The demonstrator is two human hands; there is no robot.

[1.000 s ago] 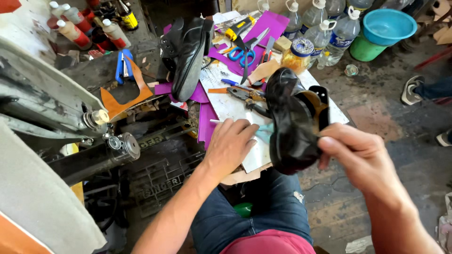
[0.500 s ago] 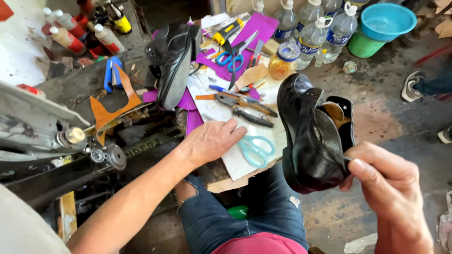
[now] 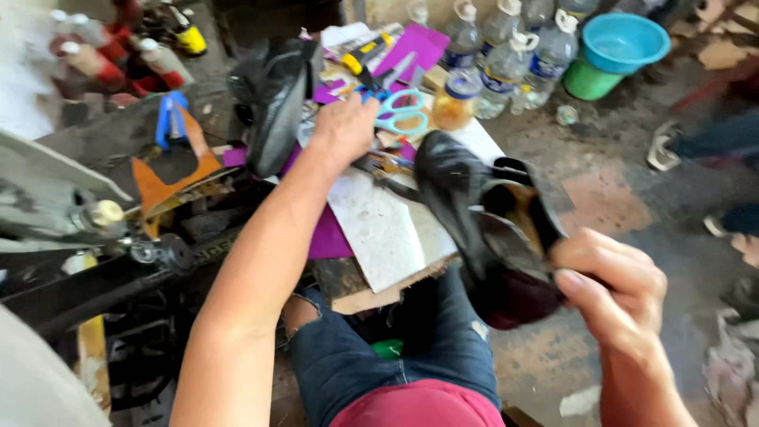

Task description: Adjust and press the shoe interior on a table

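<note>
Cluttered bench point(image 3: 371, 229) — right hand point(image 3: 613, 289) grips shoe point(image 3: 474, 213); left hand point(image 3: 344, 130) touches scissors point(image 3: 402, 119)

From my feed I see both forearms bare to the near edge of the frame, with no sleeves, watch or bracelet on either. The left hand point(image 3: 341, 130) and the right hand point(image 3: 613, 289) wear no gloves, and I make out no rings, though the picture is blurred. The legs are in dark blue jeans point(image 3: 427, 348), faded in places, with a torn, frayed hole at the left knee. Nearest the camera, a dark red shirt hem point(image 3: 419, 405) covers the waist.
</note>
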